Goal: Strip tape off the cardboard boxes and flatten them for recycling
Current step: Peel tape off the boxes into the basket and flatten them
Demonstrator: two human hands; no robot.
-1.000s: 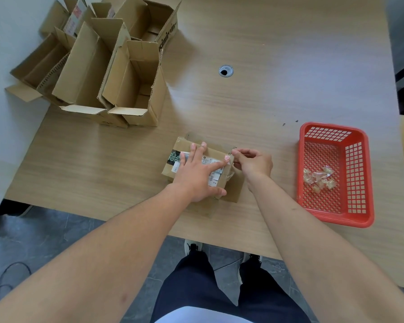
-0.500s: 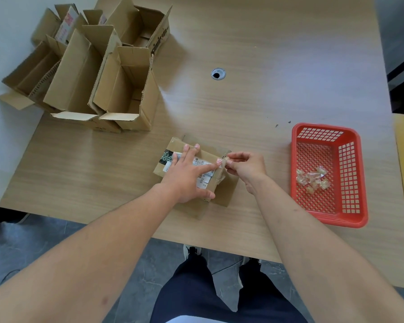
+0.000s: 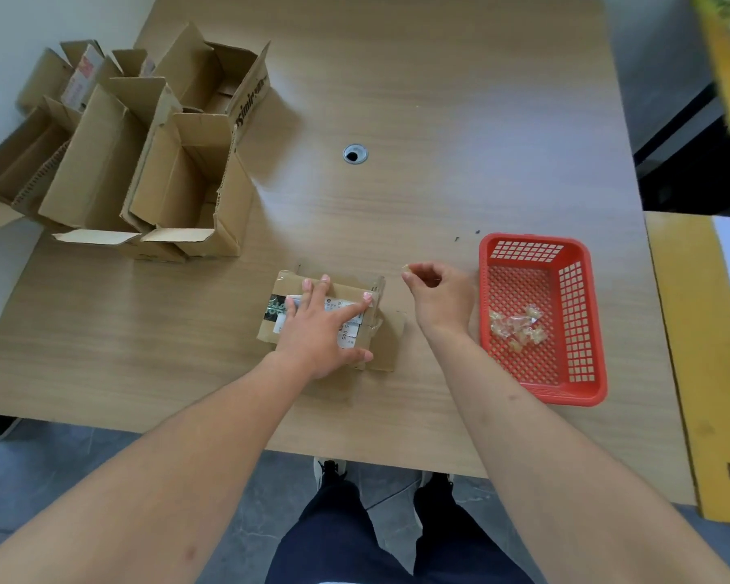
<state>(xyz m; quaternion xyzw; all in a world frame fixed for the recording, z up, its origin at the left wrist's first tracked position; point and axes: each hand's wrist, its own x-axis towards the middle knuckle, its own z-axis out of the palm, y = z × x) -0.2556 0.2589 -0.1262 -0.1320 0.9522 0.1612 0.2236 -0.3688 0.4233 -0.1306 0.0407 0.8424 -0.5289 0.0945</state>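
Note:
A small taped cardboard box with a white shipping label lies near the table's front edge. My left hand presses flat on top of it with fingers spread. To the right of the box, my right hand is raised a little and pinches a small strip of clear tape between thumb and fingertips. Loose clear tape still clings to the box's right end. A red plastic basket at the right holds several crumpled tape pieces.
Several opened cardboard boxes stand crowded at the table's back left corner. A round cable hole sits mid-table. A yellow surface with a white sheet adjoins the table on the right. My legs and shoes show below the table edge.
My right hand has pulled away from the box's right end, moving right toward the basket with a bit of tape. My left hand stays pressed on the box.

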